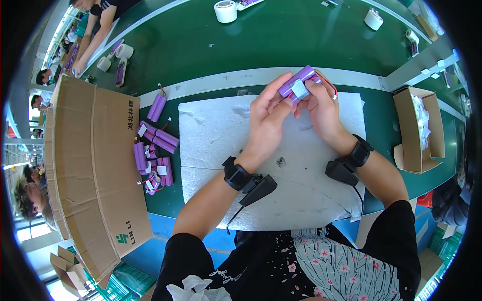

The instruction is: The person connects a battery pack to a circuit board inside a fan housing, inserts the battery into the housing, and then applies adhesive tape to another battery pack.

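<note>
We see left hand (267, 118) and right hand (321, 108) clamped together on purple battery pack (297, 82), raised above white foam mat (301, 165). Fingers pinch white tab at pack's middle; red wires (329, 83) trail beyond right fingertips. More purple cells (155, 150) well left of left fingers.

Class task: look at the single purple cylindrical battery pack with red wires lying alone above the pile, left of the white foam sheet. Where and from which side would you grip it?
Probably grip the purple cylindrical battery pack across its long flanks at mid-length, coming from above. It lies flat and tilted on the green table, apart from the pile of purple packs, so both sides look free. Avoid the upper end with the red wires.
</note>
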Demonstrator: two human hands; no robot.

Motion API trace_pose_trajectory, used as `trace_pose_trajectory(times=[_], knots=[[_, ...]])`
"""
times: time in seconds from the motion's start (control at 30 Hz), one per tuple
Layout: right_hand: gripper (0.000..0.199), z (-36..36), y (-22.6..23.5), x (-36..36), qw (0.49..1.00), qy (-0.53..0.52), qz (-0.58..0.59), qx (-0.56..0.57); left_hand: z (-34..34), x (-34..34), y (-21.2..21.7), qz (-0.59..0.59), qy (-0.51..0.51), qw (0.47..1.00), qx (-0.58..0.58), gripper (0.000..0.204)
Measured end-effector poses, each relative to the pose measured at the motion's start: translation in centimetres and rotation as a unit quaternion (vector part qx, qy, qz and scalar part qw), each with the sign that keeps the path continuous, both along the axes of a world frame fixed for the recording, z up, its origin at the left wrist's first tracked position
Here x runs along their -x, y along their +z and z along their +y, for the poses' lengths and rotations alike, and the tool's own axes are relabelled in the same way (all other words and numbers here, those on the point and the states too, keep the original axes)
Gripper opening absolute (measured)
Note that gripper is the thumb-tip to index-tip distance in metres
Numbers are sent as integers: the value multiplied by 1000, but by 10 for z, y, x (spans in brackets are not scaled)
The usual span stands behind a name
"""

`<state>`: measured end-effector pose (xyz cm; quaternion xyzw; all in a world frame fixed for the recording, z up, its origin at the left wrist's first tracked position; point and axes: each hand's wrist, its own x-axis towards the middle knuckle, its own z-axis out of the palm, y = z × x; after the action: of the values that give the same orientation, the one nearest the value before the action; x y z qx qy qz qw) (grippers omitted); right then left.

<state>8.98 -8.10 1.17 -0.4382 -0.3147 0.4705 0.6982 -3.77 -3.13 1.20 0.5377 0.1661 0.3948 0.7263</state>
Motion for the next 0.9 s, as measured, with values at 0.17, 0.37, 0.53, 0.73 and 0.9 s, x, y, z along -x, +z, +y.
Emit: trace_pose_trajectory(times=[0.17,0.37,0.53,0.73,0.9], knots=[[22,0,3,2,1000,5,3,-3,1,1,-2,25,12,999,-19,42],[22,0,5,2,1000,10,-14,2,1,1,-2,29,22,999,-15,41],[22,0,6,2,1000,18,-13,7,2,3,1,39,21,999,-7,42],[23,0,5,2,1000,26,-14,10,1,2,0,37,28,999,8,41],[24,1,5,2,1000,24,-13,14,0,-1,2,19,41,999,23,37]])
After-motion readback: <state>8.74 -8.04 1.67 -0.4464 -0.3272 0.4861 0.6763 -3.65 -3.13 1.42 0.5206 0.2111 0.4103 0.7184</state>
